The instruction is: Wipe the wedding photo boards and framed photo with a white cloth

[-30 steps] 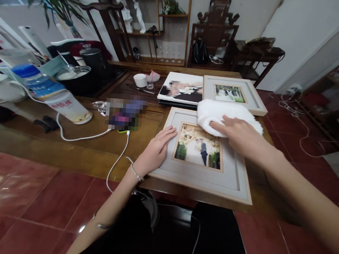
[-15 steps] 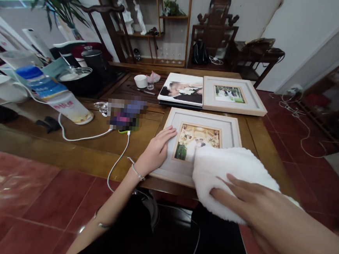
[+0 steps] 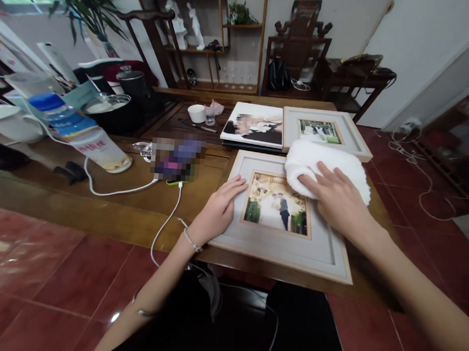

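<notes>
A light wooden picture frame [image 3: 326,250] with a wedding photo lies flat at the near edge of the wooden table [image 3: 146,206]. My left hand [image 3: 218,210] rests flat on the frame's left border, fingers stretched out. My right hand [image 3: 336,201] presses a fluffy white cloth [image 3: 325,160] onto the frame's upper right corner, fingers spread flat over it.
Behind lie a second framed photo [image 3: 353,142] and an unframed print [image 3: 257,124]. A phone [image 3: 174,160] on a white charging cable [image 3: 163,226], a tipped bottle [image 3: 79,133], a white cup [image 3: 196,112] and a kettle [image 3: 130,83] stand to the left. Shelves and chairs line the back wall.
My right hand swept the cloth from the frame's top right down to its near right corner, then back up to the top right. My left hand stayed put on the frame.
</notes>
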Demonstrator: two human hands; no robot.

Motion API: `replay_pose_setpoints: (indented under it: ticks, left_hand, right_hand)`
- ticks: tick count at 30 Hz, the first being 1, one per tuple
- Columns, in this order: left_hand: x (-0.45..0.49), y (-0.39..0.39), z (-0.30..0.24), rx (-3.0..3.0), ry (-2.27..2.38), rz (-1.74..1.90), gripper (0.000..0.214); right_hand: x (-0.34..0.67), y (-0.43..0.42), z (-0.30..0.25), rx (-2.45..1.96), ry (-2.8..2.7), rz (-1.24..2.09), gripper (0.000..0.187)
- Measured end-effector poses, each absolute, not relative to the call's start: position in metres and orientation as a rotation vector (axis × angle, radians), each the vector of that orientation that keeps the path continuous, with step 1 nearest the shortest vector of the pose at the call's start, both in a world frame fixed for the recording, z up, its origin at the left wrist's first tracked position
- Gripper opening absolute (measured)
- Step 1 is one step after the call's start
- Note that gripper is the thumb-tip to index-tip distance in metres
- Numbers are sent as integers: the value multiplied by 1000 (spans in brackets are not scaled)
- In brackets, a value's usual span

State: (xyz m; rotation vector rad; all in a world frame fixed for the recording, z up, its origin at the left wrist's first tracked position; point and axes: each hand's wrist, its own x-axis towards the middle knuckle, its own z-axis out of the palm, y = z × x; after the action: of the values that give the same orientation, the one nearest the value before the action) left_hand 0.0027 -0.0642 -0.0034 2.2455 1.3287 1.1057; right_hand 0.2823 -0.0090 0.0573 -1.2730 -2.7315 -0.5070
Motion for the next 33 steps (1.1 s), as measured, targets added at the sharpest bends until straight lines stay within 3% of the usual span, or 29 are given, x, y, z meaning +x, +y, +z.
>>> replay_pose_setpoints:
  ticks: [8,13,17,24,33]
  left_hand:
    - [9,-69,12,2193,1281,1135,58]
    - [11,-70,23,2110,1239,1135,52]
    - [12,-70,15,2176,1275,1112,46]
    - [16,-69,4,2229,1357,1016,44]
    - [18,-68,0,2290,1400,1062,35]
  right_hand:
    - [289,-68,73,-1085,-2935,-169,67]
    - [298,-73,67,-1080,-2889,-62,68]
    - [295,-63,69,-1115,-2851,-158,67]
    - [296,-10,76,-1351,-2640,-613,54]
    - [298,-45,62,-1192,-2827,-552,49]
